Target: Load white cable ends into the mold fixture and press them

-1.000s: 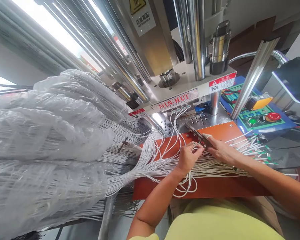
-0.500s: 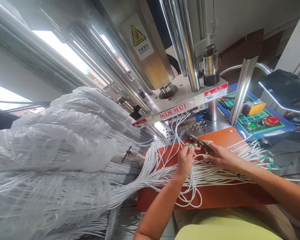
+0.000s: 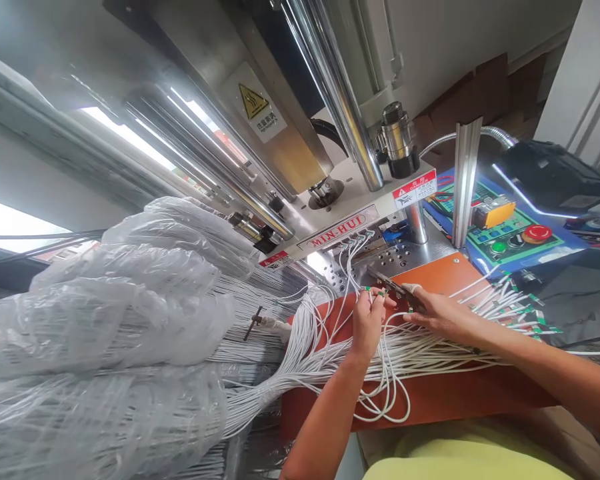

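My left hand is closed on white cables whose small green connector ends stick out at the fingertips. Just to its right, my right hand is wrapped round a dark metal hand tool, which points up and left toward the press. A thick bundle of white cables runs under both hands across the orange-red board. Green-tipped cable ends fan out at the right. Several cables lead up into the press under its front plate.
The press stands straight ahead with metal columns above it. A blue control panel with red and green buttons is at the right. Plastic-wrapped cable bundles fill the left. A T-handled clamp sits beside the cables.
The view has shifted a little. My left fingers have moved slightly on the cable ends, and the green connectors sit at a different angle. My right hand still holds the tool.
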The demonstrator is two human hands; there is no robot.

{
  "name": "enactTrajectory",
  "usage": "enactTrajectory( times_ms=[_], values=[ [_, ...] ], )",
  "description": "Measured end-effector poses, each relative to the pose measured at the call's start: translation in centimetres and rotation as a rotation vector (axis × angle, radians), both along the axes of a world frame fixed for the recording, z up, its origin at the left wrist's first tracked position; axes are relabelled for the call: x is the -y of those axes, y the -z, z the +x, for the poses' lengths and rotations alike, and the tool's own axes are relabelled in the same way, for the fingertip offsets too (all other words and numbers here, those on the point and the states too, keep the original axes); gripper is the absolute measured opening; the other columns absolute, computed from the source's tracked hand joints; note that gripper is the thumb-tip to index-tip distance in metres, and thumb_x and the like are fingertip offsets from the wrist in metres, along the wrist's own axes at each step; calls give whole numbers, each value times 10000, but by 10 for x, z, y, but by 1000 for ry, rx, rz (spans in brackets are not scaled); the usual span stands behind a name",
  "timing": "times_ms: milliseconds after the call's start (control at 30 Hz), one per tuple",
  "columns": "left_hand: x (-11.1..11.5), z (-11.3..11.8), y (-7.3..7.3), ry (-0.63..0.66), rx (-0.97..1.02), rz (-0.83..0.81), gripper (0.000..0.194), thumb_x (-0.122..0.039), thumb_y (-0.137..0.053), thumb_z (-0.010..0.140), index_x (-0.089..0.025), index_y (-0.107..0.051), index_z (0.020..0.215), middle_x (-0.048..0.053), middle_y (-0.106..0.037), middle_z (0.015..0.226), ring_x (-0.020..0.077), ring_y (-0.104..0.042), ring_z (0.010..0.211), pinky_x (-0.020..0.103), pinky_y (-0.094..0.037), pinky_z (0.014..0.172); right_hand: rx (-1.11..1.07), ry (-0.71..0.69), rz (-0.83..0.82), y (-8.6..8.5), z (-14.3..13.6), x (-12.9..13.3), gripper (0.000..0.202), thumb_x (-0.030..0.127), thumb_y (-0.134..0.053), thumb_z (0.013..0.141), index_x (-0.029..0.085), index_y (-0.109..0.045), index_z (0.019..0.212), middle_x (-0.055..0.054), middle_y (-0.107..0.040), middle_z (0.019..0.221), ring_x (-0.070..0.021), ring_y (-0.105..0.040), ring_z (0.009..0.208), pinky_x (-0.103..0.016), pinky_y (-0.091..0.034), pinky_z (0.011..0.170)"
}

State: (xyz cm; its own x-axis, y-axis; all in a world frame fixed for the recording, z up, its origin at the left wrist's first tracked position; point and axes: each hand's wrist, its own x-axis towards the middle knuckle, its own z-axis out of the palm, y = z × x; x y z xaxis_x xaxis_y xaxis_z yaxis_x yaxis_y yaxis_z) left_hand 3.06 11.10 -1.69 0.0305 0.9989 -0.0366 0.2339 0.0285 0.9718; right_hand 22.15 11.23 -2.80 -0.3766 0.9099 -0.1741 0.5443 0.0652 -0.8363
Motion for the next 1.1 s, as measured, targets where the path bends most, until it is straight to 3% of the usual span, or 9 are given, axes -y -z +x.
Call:
enactTrajectory(
  times_ms=[133, 300, 567, 1100],
  values=[
    [3, -1, -6, 63, -49, 11, 166, -316, -533, 898, -165, -544, 969, 65, -729, 897, 74, -527, 539, 188, -402, 514, 19, 16, 0, -5, -1, 1, 475, 479, -554, 845, 278, -482, 1269, -54, -693, 937, -253, -649, 856, -303, -436, 703],
    [8, -1, -13, 84, -188, 104, 146, -282, -592, 869, -160, -631, 940, 55, -742, 842, 159, -688, 816, 270, -509, 797, 18, 29, 16, -5, -1, 2, 520, 499, -550, 848, 275, -464, 1309, -64, -696, 956, -263, -654, 879, -304, -435, 711],
    [7, -3, -4, 60, -362, 163, 152, -304, -678, 821, -154, -697, 840, 31, -726, 803, 144, -658, 730, 237, -498, 709, 53, -12, 6, -8, -1, 1, 476, 504, -499, 869, 244, -455, 1265, -73, -684, 953, -267, -643, 855, -311, -419, 676],
    [4, -1, 11, 78, -478, 294, 75, -231, -657, 833, -181, -702, 866, 45, -731, 840, 156, -671, 778, 274, -515, 800, 128, -48, 12, -17, -3, 1, 365, 483, -483, 880, 230, -466, 1143, -47, -645, 858, -222, -613, 732, -279, -365, 595]
  ],
)
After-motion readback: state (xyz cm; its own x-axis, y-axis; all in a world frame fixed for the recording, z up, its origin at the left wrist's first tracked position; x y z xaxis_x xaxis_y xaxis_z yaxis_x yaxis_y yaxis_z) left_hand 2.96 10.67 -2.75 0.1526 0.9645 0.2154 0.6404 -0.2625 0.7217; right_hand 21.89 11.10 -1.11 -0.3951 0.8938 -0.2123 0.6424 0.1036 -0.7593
